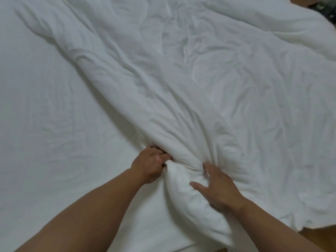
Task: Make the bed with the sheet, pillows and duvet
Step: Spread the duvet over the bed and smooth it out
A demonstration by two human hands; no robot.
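A white duvet [181,73] lies crumpled across the bed, running from the upper left down to the near edge and covering the right half. Its folded edge forms a thick roll near me. My left hand [151,163] grips a bunch of that roll, fingers dug into the fabric. My right hand [216,186] rests flat on the duvet just to the right, fingers spread and straight. The white fitted sheet [45,115] shows bare on the left half of the bed, lightly wrinkled. No pillows are in view.
A strip of orange-brown wooden floor [316,239] shows at the bottom right, below the hanging duvet edge. Dark objects [321,8] sit past the bed's far right corner.
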